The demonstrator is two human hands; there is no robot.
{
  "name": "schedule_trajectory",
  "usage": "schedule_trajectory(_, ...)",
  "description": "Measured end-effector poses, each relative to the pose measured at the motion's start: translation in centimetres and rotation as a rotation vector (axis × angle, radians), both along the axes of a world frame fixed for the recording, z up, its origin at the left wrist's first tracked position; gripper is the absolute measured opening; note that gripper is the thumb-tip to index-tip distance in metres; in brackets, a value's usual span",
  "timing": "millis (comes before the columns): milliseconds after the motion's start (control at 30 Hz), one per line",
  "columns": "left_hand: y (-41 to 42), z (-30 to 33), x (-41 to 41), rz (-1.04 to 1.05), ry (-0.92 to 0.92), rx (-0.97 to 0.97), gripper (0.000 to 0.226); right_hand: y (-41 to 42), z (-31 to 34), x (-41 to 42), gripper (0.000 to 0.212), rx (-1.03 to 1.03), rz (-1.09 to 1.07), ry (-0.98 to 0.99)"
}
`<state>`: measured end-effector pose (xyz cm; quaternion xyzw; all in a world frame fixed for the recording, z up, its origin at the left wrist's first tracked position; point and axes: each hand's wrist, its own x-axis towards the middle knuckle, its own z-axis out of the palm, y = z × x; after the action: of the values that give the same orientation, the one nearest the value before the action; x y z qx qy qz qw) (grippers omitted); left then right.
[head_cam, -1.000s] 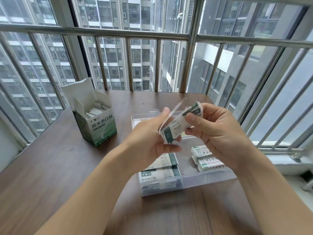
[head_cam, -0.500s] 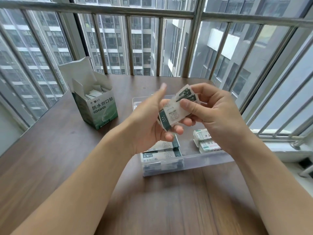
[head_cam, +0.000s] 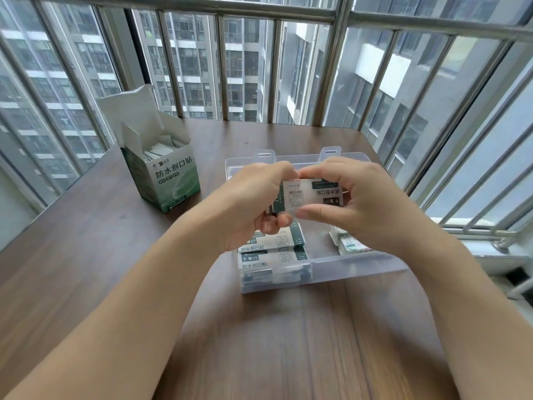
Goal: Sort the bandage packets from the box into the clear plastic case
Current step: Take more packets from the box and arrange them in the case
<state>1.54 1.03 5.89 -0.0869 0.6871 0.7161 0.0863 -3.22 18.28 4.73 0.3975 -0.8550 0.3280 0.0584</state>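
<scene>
Both hands hold a small stack of white-and-green bandage packets above the clear plastic case. My left hand grips the stack's left end, and my right hand pinches its right side between thumb and fingers. Inside the case, a stack of packets lies at the front left. A smaller pile lies at the right, partly hidden by my right hand. The open green-and-white box stands to the left on the table, with more packets inside.
The brown wooden table runs up to metal window bars at the back and right. The case's open lid lies flat behind it. The box's raised flap leans towards the back left.
Both hands have lowered the packets towards the case and turned the stack flat, printed face up. My right thumb now lies along its near edge.
</scene>
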Motion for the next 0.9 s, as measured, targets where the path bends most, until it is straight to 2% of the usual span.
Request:
schedule_trajectory(167,0.3,-0.1,-0.1,0.074,0.047,-0.034,0.016,-0.2,-0.1,0.2,0.044,0.051,-0.005,0.097)
schedule_trajectory(267,0.3,-0.5,-0.4,0.108,0.141,-0.105,0.018,0.1,0.0,0.2,0.048,0.029,-0.007,0.095)
schedule_trajectory(433,-0.1,-1.2,-0.9,0.201,0.268,-0.252,0.025,0.7,0.3,0.0,0.057,-0.138,0.066,-0.059)
schedule_trajectory(567,-0.4,-1.4,-0.9,0.278,0.367,-0.388,0.025,0.8,0.4,-0.1,0.053,-0.259,0.034,-0.136)
schedule_trajectory(667,-0.6,-1.3,-0.7,0.28,0.402,-0.505,0.021,0.6,0.0,0.0,0.051,-0.193,0.006,-0.157)
schedule_trajectory(767,-0.6,-1.2,-0.6,0.259,0.369,-0.537,0.016,0.2,-0.4,-0.1,0.052,-0.16,0.0,-0.217)
schedule_trajectory(900,-0.4,-1.0,-0.2,0.178,0.34,-0.591,0.019,-0.2,-0.6,0.1,0.045,-0.042,-0.068,-0.086)
